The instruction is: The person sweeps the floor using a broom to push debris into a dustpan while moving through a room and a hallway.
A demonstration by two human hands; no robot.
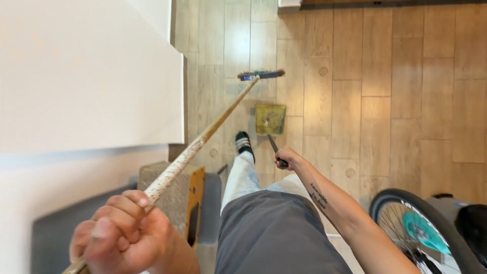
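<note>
My left hand is closed around the upper end of a long wooden broom handle. The handle runs away from me to a broom head resting on the wooden floor. My right hand grips the dark handle of a yellow-green dustpan. The dustpan lies flat on the floor just below the broom head, with a small bit of debris on it. My foot in a black and white shoe stands left of the dustpan.
A white wall or counter fills the left side. Below it stands a grey block with a yellow-orange panel. A bicycle wheel with a teal part is at the lower right. Wooden floor planks stretch to the right.
</note>
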